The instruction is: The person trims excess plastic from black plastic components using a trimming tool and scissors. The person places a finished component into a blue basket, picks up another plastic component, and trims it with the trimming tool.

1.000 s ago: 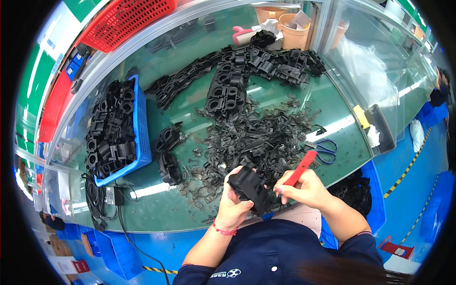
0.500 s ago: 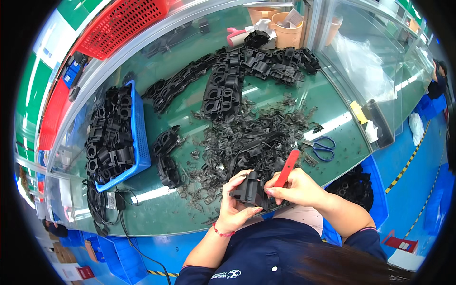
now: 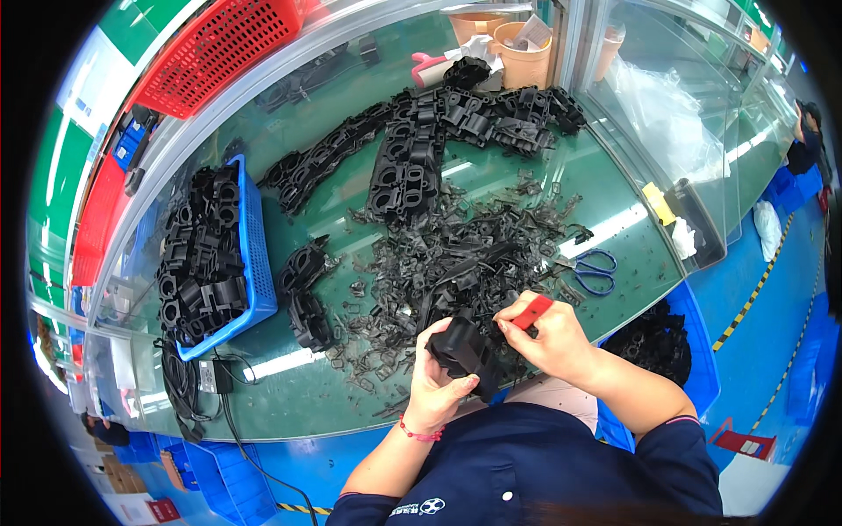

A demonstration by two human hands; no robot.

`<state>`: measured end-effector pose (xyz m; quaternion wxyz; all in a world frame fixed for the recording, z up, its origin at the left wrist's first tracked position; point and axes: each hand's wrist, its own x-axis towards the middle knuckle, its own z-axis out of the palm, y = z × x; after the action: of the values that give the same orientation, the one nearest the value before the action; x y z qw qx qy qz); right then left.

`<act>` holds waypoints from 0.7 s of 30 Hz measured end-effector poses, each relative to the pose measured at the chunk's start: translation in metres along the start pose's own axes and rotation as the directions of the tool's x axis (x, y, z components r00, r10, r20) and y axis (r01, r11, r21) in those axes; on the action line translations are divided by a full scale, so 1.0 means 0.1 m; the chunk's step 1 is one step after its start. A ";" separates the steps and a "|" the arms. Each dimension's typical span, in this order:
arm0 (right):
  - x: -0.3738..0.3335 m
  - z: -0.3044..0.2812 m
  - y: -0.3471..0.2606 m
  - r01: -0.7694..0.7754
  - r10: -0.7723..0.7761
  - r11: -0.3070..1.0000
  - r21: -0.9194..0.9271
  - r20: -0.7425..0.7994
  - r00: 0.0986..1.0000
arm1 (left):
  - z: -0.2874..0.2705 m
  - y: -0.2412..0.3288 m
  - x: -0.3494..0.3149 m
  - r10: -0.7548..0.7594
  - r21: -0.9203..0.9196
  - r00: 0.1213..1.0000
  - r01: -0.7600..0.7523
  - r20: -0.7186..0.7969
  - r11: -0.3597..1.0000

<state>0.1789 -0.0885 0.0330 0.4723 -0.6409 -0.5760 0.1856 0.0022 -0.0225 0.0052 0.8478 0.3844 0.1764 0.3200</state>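
Note:
My left hand (image 3: 430, 390) is closed around a black moulded plastic part (image 3: 467, 351), thumb on its near side, at the table's front edge. In my right hand (image 3: 554, 340), a flat red-handled tool (image 3: 531, 311) is gripped between thumb and fingers. Its working end is hidden, so I cannot tell the exact kind. The right fingertips are close to the part's right side, with a small gap between. Just beyond both hands spreads a heap of black plastic scraps (image 3: 465, 263).
Rows of black moulded parts (image 3: 408, 167) lie farther back. A blue basket (image 3: 257, 254) full of similar parts stands at left. Blue-handled scissors (image 3: 596, 272) rest right of the scraps. A blue bin (image 3: 702, 368) with black pieces sits below the table's right edge.
The black part has been turned in my left hand and shows a different side. My right hand has moved slightly up, and the red handle has tipped over from its steeper angle.

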 end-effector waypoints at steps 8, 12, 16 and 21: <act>0.08 -0.10 -0.09 0.034 -0.086 0.968 0.250 0.202 0.976 | -0.04 0.00 -0.01 -0.097 -0.121 0.995 0.093 -0.026 0.988; 0.08 -0.11 -0.06 0.091 -0.145 0.965 0.245 0.211 0.967 | -0.01 0.02 -0.01 -0.125 -0.119 0.992 0.125 0.007 0.985; 0.07 -0.14 -0.06 0.195 -0.214 0.976 0.098 0.258 0.942 | 0.02 0.05 -0.01 -0.151 -0.118 0.988 0.152 0.012 0.981; 0.05 -0.12 -0.17 0.377 -0.326 0.904 -0.203 0.243 0.913 | 0.04 0.05 0.01 -0.171 -0.108 0.985 0.170 0.000 0.979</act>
<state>0.1799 -0.0908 0.0544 0.3538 -0.5569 -0.7462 0.0885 0.0030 -0.0212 0.0114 0.8908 0.3201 0.1950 0.2569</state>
